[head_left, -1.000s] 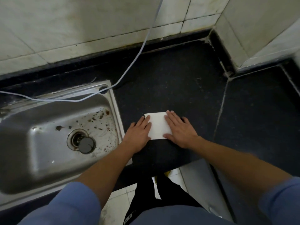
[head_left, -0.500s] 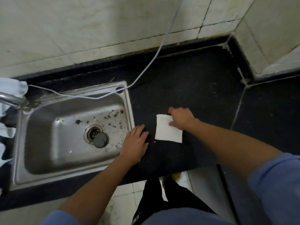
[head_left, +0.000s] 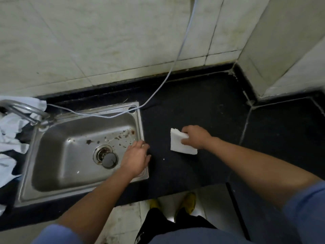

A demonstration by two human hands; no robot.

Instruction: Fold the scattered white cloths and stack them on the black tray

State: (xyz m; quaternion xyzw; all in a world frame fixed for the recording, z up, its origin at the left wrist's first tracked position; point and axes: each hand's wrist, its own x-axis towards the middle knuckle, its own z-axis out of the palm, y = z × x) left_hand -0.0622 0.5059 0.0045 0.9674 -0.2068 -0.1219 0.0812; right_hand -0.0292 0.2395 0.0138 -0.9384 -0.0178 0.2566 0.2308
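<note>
While the left hand hangs slack, apart from it, the right hand grips the folded cloth.

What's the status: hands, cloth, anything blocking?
Right hand pinches the folded white cloth on the black counter. Left hand open, empty, at right rim of the sink. Unfolded cloths heaped left of it; black tray not in view.

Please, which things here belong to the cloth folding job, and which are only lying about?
Job: folded white cloth, gripped by right hand; crumpled white cloths at left; left hand, free.
Lying about: sink, tap, cable, drain plug.
</note>
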